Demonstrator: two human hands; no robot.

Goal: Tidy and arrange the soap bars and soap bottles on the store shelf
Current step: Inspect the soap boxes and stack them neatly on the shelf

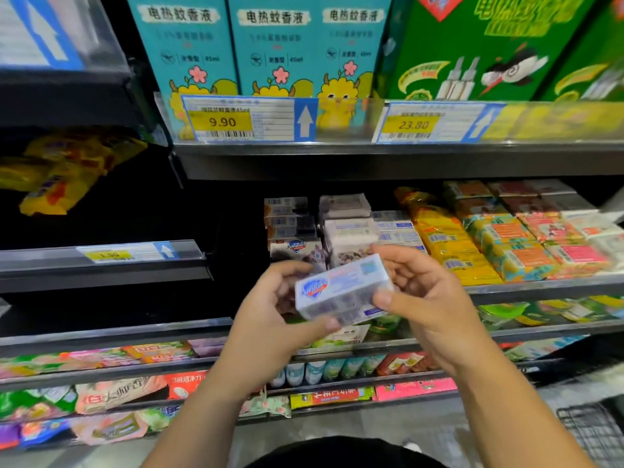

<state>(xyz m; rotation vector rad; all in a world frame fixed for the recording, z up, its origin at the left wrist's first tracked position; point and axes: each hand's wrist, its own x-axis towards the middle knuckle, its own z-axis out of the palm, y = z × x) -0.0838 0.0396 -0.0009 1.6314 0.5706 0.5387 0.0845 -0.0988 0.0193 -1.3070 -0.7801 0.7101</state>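
A white boxed soap bar [341, 292] with a blue shield logo is held tilted in front of the middle shelf. My left hand [273, 315] grips its left end, thumb under the front edge. My right hand [429, 295] pinches its right end, thumb on the front and fingers behind. Just behind it, stacks of similar white soap boxes [293, 224] stand on the shelf [540, 287], partly hidden by my hands. To their right lie yellow soap packs [445, 238] and orange and pink wrapped soap bars [526, 238].
The shelf above holds teal boxes [270, 45] and green boxes [489, 45] behind price tags [229, 121]. Left of the soap stacks the shelf is dark. Lower shelves carry small bottles [314, 371] and colourful packs. A wire basket [594, 430] sits at the lower right.
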